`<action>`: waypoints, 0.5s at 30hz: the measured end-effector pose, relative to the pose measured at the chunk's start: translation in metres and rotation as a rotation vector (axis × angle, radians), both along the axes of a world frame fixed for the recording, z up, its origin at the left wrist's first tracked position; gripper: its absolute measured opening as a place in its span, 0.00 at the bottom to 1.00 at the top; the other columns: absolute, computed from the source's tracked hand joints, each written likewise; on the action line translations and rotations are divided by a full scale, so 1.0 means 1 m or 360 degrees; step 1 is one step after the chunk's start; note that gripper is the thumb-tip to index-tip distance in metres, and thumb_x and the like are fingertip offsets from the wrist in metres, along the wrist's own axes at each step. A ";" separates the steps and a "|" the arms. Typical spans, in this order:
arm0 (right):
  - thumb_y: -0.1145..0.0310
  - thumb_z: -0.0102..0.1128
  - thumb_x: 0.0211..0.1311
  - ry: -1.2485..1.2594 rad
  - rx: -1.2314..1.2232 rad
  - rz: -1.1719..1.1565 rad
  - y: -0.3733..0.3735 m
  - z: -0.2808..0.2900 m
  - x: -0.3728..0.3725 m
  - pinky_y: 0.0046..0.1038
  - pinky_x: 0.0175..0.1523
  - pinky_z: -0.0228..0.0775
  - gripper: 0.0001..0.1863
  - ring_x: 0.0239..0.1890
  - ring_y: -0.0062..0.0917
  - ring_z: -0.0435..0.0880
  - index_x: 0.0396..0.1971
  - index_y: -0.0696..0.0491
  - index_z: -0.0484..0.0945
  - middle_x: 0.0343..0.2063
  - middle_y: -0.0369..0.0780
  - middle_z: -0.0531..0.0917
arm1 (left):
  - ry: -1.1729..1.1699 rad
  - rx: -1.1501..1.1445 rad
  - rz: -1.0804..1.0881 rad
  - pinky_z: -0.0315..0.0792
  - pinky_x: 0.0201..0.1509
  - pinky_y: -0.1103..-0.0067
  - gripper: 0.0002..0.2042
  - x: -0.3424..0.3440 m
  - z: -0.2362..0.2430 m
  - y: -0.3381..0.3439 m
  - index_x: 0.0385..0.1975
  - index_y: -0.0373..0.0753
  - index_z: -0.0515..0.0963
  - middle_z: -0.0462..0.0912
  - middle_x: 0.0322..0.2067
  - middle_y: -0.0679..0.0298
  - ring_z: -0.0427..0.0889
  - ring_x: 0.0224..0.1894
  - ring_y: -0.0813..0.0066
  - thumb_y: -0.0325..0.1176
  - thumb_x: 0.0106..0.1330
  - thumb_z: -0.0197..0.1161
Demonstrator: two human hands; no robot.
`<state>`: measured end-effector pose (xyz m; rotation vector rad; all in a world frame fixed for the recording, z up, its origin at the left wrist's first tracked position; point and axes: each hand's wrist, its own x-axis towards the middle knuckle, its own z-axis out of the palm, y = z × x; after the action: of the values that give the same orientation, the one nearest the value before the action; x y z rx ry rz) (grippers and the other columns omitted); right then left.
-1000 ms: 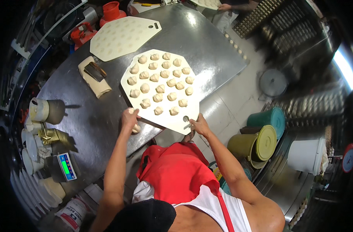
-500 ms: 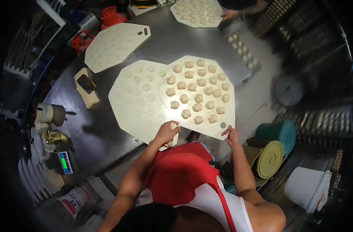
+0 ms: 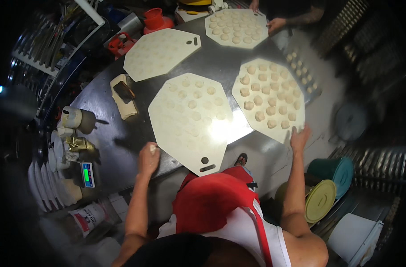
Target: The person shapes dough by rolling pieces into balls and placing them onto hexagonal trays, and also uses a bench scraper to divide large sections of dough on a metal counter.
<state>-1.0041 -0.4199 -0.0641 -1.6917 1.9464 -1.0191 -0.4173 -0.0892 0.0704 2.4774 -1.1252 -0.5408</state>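
My right hand (image 3: 300,137) grips the near corner of a white octagonal board (image 3: 281,135) at the right of the table. Rows of small pale dough lumps (image 3: 272,102) sit on that board. My left hand (image 3: 148,159) is closed at the table's front edge, with a bit of pale dough (image 3: 153,149) showing between its fingers. Between my hands lies a second white board (image 3: 185,129) with shallow round hollows and no dough lumps. Its round hole and slot point toward me, and its near corner reaches past the table edge.
On the steel table (image 3: 100,129) lie another hollowed board (image 3: 156,55) and a phone (image 3: 124,91) on a pale block. A digital scale (image 3: 88,175) stands at left. Across, another person's hand (image 3: 276,24) holds a dough-filled board (image 3: 236,38). Lidded buckets (image 3: 321,201) stand at lower right.
The dough-covered board has slid right, off the hollowed board it overlapped, with my right hand on it. My left hand has moved left, away from the boards. The view has shifted somewhat.
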 end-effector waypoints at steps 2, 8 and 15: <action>0.60 0.66 0.75 -0.0179 0.0102 0.0251 -0.007 0.027 0.050 0.31 0.44 0.82 0.28 0.37 0.31 0.89 0.66 0.61 0.72 0.41 0.45 0.87 | -0.0252 -0.0093 0.0001 0.76 0.61 0.59 0.18 0.033 -0.006 0.001 0.56 0.35 0.79 0.84 0.48 0.52 0.83 0.53 0.50 0.35 0.70 0.67; 0.69 0.68 0.72 -0.0766 0.1058 0.1120 0.000 0.086 0.299 0.24 0.42 0.81 0.09 0.35 0.19 0.85 0.45 0.58 0.85 0.36 0.36 0.87 | -0.0563 -0.0114 0.0289 0.62 0.73 0.54 0.25 0.056 -0.100 0.025 0.66 0.37 0.72 0.72 0.60 0.48 0.70 0.64 0.46 0.35 0.70 0.65; 0.61 0.57 0.80 -0.0602 0.0182 0.1588 -0.215 0.015 0.453 0.33 0.35 0.77 0.15 0.31 0.31 0.86 0.43 0.57 0.85 0.36 0.43 0.87 | -0.0586 -0.0268 0.0452 0.60 0.73 0.51 0.24 0.044 -0.121 0.011 0.65 0.36 0.73 0.74 0.58 0.48 0.70 0.65 0.44 0.33 0.70 0.62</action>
<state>-0.5510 -0.6348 -0.0493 -1.8695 0.7166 -0.7151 -0.3735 -0.0784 -0.0508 2.5848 -0.8710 0.0921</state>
